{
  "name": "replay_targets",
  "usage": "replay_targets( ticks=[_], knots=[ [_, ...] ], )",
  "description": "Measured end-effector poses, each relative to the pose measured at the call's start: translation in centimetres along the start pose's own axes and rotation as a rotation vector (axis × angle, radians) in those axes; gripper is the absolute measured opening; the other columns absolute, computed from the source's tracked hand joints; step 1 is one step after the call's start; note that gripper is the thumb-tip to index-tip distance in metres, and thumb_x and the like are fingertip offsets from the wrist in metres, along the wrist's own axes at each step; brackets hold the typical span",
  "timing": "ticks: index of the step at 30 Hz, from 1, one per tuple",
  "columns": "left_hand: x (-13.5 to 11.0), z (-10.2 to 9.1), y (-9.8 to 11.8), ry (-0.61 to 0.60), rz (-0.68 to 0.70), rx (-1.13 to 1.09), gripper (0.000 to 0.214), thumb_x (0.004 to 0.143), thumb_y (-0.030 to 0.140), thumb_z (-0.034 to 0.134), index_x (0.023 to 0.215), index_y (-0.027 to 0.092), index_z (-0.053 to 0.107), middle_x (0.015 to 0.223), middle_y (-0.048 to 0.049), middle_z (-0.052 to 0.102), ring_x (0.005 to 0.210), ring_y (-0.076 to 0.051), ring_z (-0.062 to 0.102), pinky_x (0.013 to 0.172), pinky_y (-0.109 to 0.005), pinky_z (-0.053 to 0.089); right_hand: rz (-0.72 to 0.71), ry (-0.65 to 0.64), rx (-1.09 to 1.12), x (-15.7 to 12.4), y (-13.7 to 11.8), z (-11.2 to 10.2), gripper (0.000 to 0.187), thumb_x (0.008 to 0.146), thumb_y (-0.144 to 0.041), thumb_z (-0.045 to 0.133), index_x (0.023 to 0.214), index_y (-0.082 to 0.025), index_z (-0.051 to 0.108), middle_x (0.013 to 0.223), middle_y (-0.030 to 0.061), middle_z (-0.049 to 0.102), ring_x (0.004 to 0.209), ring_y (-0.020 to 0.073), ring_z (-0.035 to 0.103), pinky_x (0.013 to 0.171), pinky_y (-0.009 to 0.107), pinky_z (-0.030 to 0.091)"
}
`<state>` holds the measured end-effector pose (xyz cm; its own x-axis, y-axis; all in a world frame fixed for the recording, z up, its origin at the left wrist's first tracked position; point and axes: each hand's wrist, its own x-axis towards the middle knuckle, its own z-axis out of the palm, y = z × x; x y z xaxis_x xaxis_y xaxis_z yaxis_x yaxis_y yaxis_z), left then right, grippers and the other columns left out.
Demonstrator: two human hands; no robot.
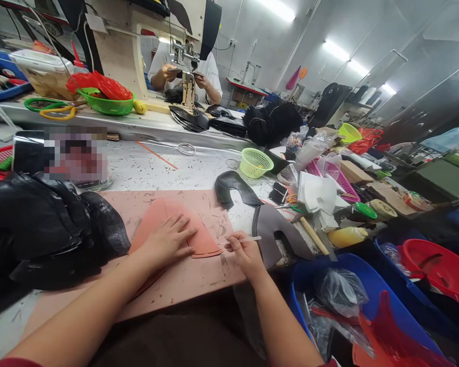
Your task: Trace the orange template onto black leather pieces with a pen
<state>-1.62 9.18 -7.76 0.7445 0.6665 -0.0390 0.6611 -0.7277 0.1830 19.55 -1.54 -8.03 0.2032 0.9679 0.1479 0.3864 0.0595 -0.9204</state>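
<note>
My left hand (168, 240) lies flat, fingers spread, on a salmon-pink cut piece (204, 239) that rests on a pink work board (183, 278). To its right my right hand (245, 252) pinches a thin white pen-like stick (241, 240), whose tip points left at the edge of the pink piece. A grey curved cut piece (275, 227) lies just right of that hand, and a black curved piece (233, 186) sits behind it.
A heap of black material (42, 229) fills the left. A small green basket (255, 162), white stacked parts (317, 193), a yellow bottle (346, 236) and blue and red bins (371, 285) crowd the right. Another person (183, 74) works at a sewing machine opposite.
</note>
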Motion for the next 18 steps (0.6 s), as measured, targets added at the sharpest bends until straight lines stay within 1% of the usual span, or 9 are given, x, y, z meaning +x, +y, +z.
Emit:
replay_targets(
  ticks=[3,5,8,9,11,13,15,17,18],
  knots=[
    [0.0,0.0,0.0,0.004,0.008,0.006,0.048,0.077,0.051,0.056,0.119,0.028,0.057,0.138,-0.0092,0.044,0.127,-0.033,0.035,0.104,-0.047,0.027,-0.067,-0.134,-0.130,0.0,-0.7,1.5,0.025,0.086,-0.036,0.040,0.076,-0.019,0.056,0.069,0.0030,0.061,0.066,0.0161,0.061,0.062,0.027,0.047],
    [0.0,0.1,0.0,0.013,0.010,0.015,0.048,0.076,0.052,0.056,0.119,0.029,0.058,0.137,-0.0086,0.045,0.127,-0.033,0.036,0.103,-0.045,0.028,-0.119,-0.198,-0.228,0.1,-1.4,2.7,0.024,0.086,-0.032,0.040,0.075,-0.019,0.057,0.070,0.0039,0.061,0.068,0.0167,0.060,0.065,0.028,0.045],
    [0.0,0.2,0.0,0.000,0.008,0.022,0.049,0.077,0.054,0.055,0.119,0.029,0.057,0.137,-0.0076,0.044,0.127,-0.032,0.036,0.104,-0.044,0.028,-0.147,-0.271,-0.234,0.4,-2.3,3.7,0.024,0.086,-0.030,0.040,0.076,-0.019,0.058,0.073,0.0045,0.063,0.069,0.0166,0.059,0.067,0.027,0.045],
    [0.0,0.2,0.0,-0.011,0.002,0.024,0.049,0.077,0.054,0.055,0.119,0.029,0.057,0.138,-0.0076,0.044,0.128,-0.032,0.035,0.104,-0.044,0.028,-0.135,-0.304,-0.208,0.6,-2.4,3.5,0.024,0.085,-0.031,0.040,0.076,-0.019,0.059,0.074,0.0044,0.064,0.070,0.0164,0.059,0.068,0.027,0.045],
    [0.0,0.1,0.0,-0.026,-0.003,0.031,0.050,0.077,0.054,0.054,0.121,0.029,0.056,0.139,-0.0080,0.043,0.129,-0.033,0.034,0.104,-0.045,0.028,-0.063,-0.373,-0.164,1.1,-2.1,2.0,0.021,0.083,-0.031,0.045,0.076,-0.019,0.061,0.075,0.0035,0.064,0.072,0.0164,0.060,0.070,0.027,0.045],
    [0.0,-0.1,0.1,-0.028,0.001,0.041,0.051,0.077,0.054,0.055,0.121,0.029,0.055,0.139,-0.0086,0.043,0.129,-0.033,0.033,0.104,-0.046,0.027,0.079,-0.422,-0.137,1.9,-1.6,-0.3,0.019,0.080,-0.033,0.049,0.074,-0.019,0.061,0.070,0.0025,0.063,0.069,0.0164,0.059,0.070,0.028,0.045],
    [0.0,-0.1,0.1,-0.022,0.008,0.049,0.050,0.077,0.053,0.055,0.121,0.029,0.055,0.139,-0.0089,0.043,0.129,-0.033,0.033,0.104,-0.047,0.027,0.228,-0.435,-0.075,2.9,-1.0,-2.3,0.022,0.079,-0.037,0.051,0.076,-0.018,0.061,0.065,0.0017,0.061,0.065,0.0158,0.058,0.068,0.029,0.046],
    [-0.1,0.1,-0.1,-0.002,0.016,0.054,0.049,0.077,0.052,0.056,0.121,0.029,0.056,0.138,-0.0087,0.044,0.128,-0.033,0.034,0.104,-0.047,0.028,0.294,-0.416,0.039,4.0,-0.9,-2.6,0.025,0.080,-0.039,0.049,0.084,-0.018,0.061,0.071,0.0022,0.061,0.069,0.0155,0.059,0.069,0.029,0.047],
    [-0.2,0.4,-0.2,0.023,0.022,0.055,0.049,0.077,0.051,0.057,0.120,0.028,0.056,0.137,-0.0086,0.045,0.128,-0.032,0.035,0.103,-0.047,0.029,0.295,-0.395,0.082,4.6,-0.9,-2.1,0.024,0.080,-0.038,0.049,0.088,-0.018,0.060,0.076,0.0026,0.061,0.073,0.0154,0.059,0.070,0.029,0.047]
  ],
)
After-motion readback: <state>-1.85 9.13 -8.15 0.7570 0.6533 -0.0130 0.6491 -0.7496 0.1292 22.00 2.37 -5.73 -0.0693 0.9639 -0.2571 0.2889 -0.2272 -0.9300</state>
